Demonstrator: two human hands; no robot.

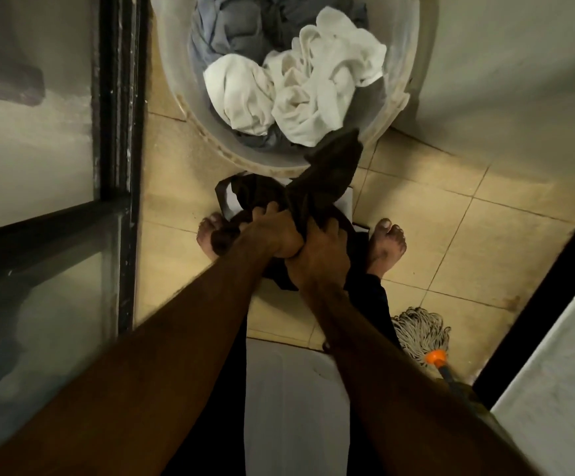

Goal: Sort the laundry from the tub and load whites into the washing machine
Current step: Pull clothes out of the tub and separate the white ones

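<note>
Near side of tub (176, 80), L hand (269, 235) & R hand (317, 259) both clench dark garment (327, 173), sorting step, I reckon; next: drop it aside, grab white clothes (296, 91).

both hands, left hand (268, 235) and right hand (317, 255), grip a dark garment (327, 176) trailing from the tub (176, 80)
</note>
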